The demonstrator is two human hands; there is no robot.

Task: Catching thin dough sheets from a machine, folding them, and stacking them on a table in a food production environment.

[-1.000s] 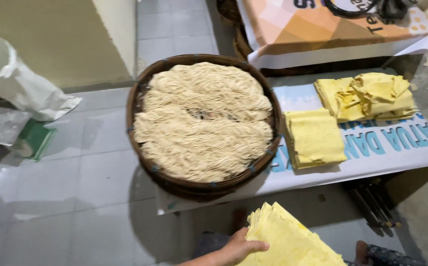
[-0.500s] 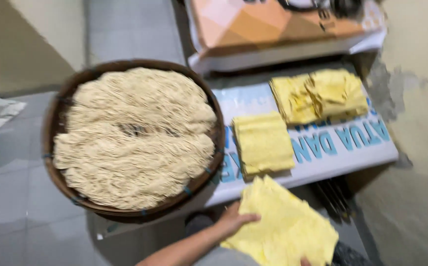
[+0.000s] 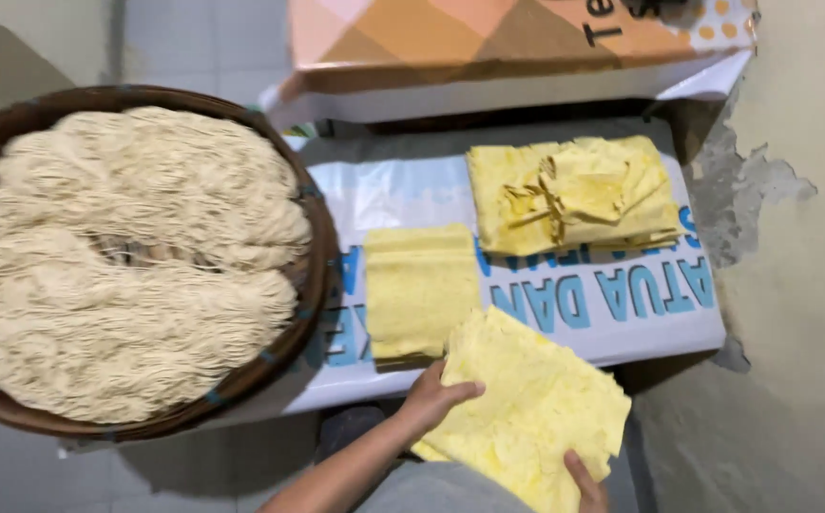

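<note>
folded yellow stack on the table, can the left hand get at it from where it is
Probably yes. The left hand rests on the held yellow sheets just below the folded stack, with nothing between them, though it is busy holding the sheets.

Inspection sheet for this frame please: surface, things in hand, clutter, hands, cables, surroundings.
Surface: low table covered by a white printed sheet with blue lettering.
Things in hand: stack of yellow sheets held over the table's front edge.
Clutter: flat yellow stack; crumpled yellow pile; round woven basket full of pale noodles; orange patterned box behind.
Hands: left hand on the held stack's left edge; right hand grips its lower edge.
Cables: nothing seen.
Surroundings: peeling wall at right; grey tiled floor.
</note>
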